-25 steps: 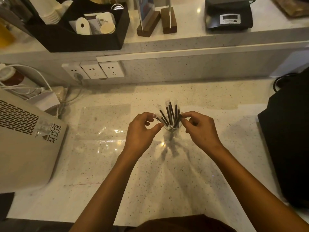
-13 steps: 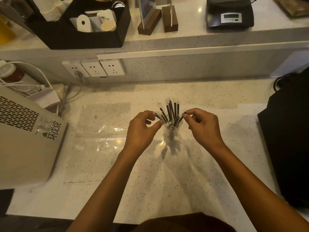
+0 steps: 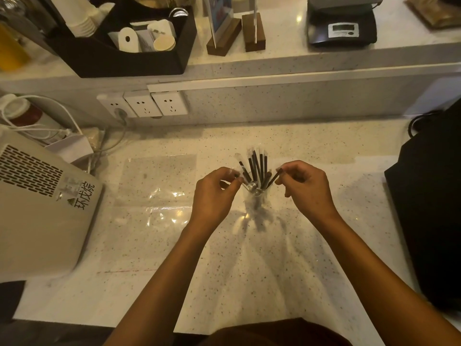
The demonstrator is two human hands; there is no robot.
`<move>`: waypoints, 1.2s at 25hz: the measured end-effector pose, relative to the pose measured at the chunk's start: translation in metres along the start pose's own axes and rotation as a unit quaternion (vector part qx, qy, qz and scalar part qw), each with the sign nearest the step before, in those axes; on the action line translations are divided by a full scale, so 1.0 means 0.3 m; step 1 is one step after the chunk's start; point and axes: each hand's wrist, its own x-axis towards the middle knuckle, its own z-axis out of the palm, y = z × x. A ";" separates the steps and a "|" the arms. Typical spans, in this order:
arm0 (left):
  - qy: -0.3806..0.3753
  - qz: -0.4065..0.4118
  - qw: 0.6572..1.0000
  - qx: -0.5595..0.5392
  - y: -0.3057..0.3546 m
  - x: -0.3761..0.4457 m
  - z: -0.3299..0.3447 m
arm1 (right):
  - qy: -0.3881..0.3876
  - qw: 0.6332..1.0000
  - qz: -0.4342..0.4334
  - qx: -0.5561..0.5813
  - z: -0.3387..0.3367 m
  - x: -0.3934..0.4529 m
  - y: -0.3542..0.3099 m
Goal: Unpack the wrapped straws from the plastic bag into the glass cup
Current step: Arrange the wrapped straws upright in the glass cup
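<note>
Both hands (image 3: 259,193) spread wider, straws (image 3: 257,168) upright, fanned

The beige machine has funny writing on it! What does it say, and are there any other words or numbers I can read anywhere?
"环戊烷" stands on a sticker on the beige machine, beside a small warning triangle.
The sticker above it on that machine: too blurred to read.
The display of the black scale: too small to read.
The cards in the wooden stands: nothing readable.
The wrapped straws, glass cup and plastic bag: no text shows.
</note>
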 end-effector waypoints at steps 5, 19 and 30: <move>-0.001 0.000 1.000 0.001 0.001 0.007 0.000 | -0.012 1.000 -0.001 -0.008 0.012 -0.002 0.012; -0.011 -0.006 1.000 -0.003 -0.006 0.015 0.005 | 0.014 0.999 -0.035 -0.017 -0.023 0.004 -0.002; -0.021 -0.011 1.000 -0.020 0.014 -0.007 -0.004 | 0.024 0.999 -0.017 0.039 -0.077 -0.011 -0.055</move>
